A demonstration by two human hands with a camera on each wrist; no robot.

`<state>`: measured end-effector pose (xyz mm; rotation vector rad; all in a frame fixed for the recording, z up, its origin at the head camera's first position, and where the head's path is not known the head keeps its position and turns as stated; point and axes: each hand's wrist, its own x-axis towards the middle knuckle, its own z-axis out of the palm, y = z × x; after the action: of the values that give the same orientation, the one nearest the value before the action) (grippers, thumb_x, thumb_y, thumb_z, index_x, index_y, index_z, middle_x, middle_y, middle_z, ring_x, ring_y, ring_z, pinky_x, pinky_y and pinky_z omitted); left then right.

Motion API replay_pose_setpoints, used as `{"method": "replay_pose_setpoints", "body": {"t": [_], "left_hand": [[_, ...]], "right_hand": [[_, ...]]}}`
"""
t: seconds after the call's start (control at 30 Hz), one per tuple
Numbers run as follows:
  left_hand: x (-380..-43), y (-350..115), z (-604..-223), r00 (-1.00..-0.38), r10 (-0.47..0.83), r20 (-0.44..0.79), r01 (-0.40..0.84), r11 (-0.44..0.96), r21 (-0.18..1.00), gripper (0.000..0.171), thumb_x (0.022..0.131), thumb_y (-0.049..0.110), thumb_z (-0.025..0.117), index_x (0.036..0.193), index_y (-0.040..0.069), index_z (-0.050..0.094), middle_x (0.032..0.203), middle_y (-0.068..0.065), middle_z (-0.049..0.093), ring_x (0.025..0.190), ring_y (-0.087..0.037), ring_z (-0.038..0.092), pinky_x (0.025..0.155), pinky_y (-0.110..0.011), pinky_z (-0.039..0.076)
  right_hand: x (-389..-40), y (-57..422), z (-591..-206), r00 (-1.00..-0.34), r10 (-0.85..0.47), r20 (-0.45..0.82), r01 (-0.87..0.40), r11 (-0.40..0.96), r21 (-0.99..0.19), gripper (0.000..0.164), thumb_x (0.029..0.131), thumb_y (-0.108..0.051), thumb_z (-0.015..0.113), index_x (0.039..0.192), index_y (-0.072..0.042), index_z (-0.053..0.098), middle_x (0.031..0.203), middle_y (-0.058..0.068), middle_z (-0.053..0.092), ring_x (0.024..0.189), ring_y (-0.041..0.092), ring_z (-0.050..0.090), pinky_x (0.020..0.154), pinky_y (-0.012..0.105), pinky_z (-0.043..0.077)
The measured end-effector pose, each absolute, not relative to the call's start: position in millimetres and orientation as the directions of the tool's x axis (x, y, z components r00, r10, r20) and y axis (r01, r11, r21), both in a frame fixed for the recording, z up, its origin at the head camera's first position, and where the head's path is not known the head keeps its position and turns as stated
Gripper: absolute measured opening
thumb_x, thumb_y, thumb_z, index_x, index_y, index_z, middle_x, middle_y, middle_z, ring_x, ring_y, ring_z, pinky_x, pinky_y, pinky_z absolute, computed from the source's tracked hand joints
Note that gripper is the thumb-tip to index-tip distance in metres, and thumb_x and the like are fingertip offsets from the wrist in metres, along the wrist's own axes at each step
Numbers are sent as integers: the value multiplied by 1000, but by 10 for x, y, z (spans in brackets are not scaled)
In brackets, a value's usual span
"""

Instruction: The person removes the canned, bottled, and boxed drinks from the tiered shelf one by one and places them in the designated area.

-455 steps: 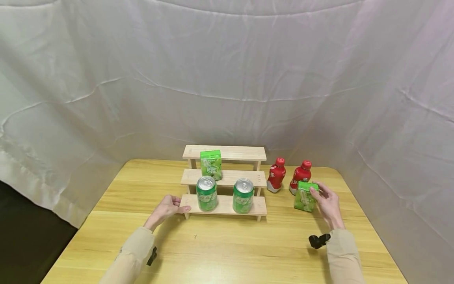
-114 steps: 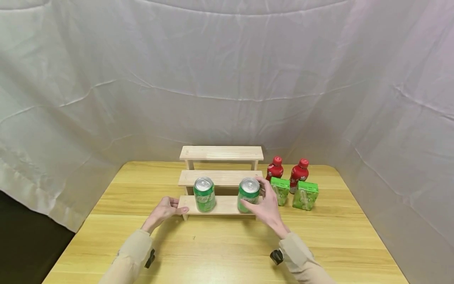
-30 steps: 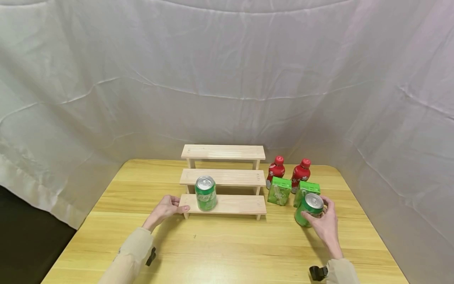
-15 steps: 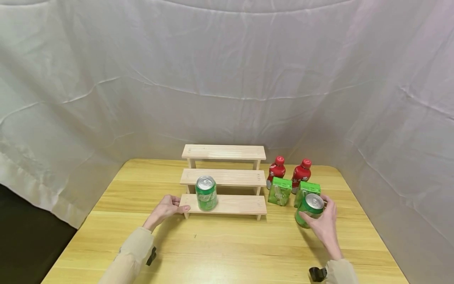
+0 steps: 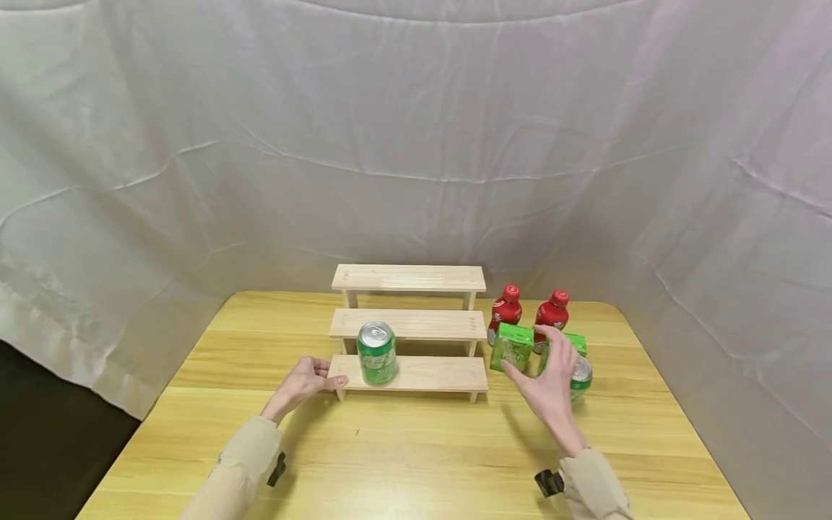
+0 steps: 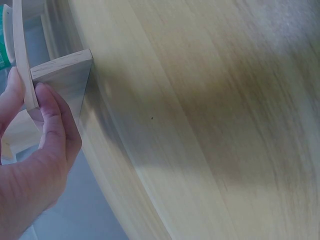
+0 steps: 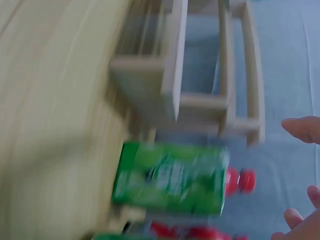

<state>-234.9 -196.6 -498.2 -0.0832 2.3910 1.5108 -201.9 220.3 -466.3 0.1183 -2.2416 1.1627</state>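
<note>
My left hand (image 5: 304, 383) pinches the left end of the lowest step of a three-tier wooden display stand (image 5: 442, 372); the left wrist view shows the thumb on top and fingers beneath the board (image 6: 25, 55). A green soda can (image 5: 377, 361) stands on that step, towards its left. My right hand (image 5: 549, 386) holds nothing, thumb and fingers spread, close to a green juice box (image 5: 512, 350). In the right wrist view, that juice box (image 7: 170, 177) is blurred. A second soda can (image 5: 581, 377) and second juice box (image 5: 577, 344) are partly hidden behind my right hand.
Two red bottles (image 5: 505, 312) stand on the table behind the juice boxes, right of the stand. The middle and top steps (image 5: 409, 277) hold nothing. Pale grey curtain (image 5: 416, 144) surrounds the wooden table (image 5: 403, 462) at the back and sides.
Earlier, the juice box left the middle step and one can left the lowest step for the table's right. Just now my right hand released that can and moved left. My left hand stayed put.
</note>
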Motion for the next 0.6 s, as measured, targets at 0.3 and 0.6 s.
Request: {"method": "replay_pose_setpoints", "body": {"t": [0.3, 0.6], "left_hand": [[-2367, -1970, -4978, -952, 97, -290, -216, 455, 864, 47, 87, 12, 77, 117, -18, 57, 98, -20, 69, 84, -20, 65, 85, -38, 58], [-2352, -1964, -4985, -952, 106, -289, -210, 461, 862, 47, 86, 11, 77, 117, -18, 56, 97, -19, 69, 84, -19, 64, 83, -38, 58]], "right_hand": [[-2159, 1578, -4540, -885, 35, 464, -386, 501, -774, 80, 73, -14, 87, 140, -5, 45, 147, 18, 41, 134, 36, 31, 109, 59, 31], [-2224, 1051, -4536, -932, -98, 349, -355, 443, -823, 83, 76, -22, 87, 145, -10, 42, 150, 14, 39, 143, 32, 31, 118, 61, 29]]}}
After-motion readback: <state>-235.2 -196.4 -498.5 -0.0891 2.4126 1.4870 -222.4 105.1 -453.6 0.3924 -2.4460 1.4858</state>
